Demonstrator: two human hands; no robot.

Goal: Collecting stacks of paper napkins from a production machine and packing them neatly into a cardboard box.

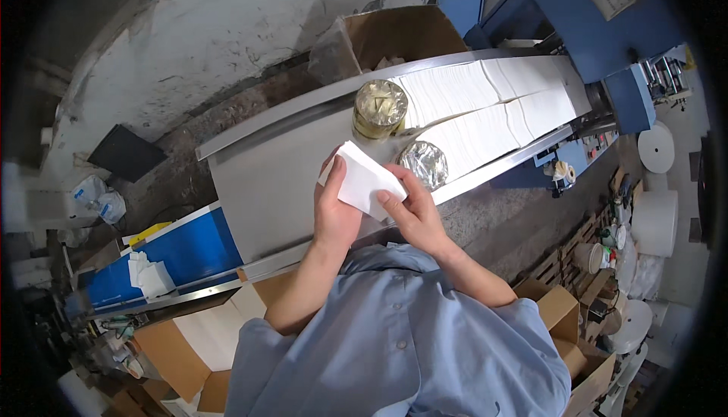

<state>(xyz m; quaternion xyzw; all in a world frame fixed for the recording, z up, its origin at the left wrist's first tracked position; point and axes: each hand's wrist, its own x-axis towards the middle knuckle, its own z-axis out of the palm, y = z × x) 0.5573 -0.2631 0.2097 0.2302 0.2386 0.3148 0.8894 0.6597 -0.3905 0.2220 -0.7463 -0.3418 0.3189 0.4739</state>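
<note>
Both my hands hold a small stack of folded white paper [366, 182] over the metal table. My left hand [335, 208] grips its left edge, with the thumb lying up along the near face. At the right edge, my right hand [415, 211] is closed on the stack, thumb pressed on top and fingers behind. Just beyond stand two round weights or cans with shiny tops, a yellowish one [379, 108] and a silver one [425, 164]. They sit against the left ends of two long rows of folded white paper [478, 117].
The metal table [258, 189] has a raised rim and runs up to a blue machine [607, 23]. An open cardboard box [406, 34] stands behind it. At lower left, a blue conveyor belt [193, 246] carries white paper bundles [150, 275]. More cardboard boxes [182, 349] stand close beside me.
</note>
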